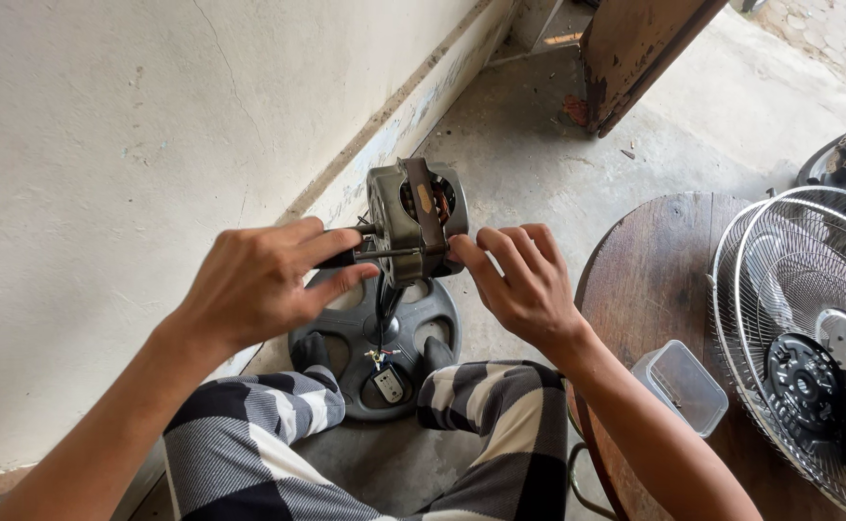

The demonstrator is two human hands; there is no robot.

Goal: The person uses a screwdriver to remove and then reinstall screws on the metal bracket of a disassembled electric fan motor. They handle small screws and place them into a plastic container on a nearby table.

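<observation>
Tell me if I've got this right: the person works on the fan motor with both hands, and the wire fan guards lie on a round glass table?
Not quite. The head view shows the table is round but wooden, not glass. The rest holds: left hand and right hand work on the fan motor, and the wire fan guards lie there.

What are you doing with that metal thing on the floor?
A person sits with a bare fan motor standing on its round grey base between their feet. The left hand holds a dark-handled tool against the motor's side, and the right hand steadies the other side. On the round wooden table lie wire fan guards and a small clear plastic box.
</observation>
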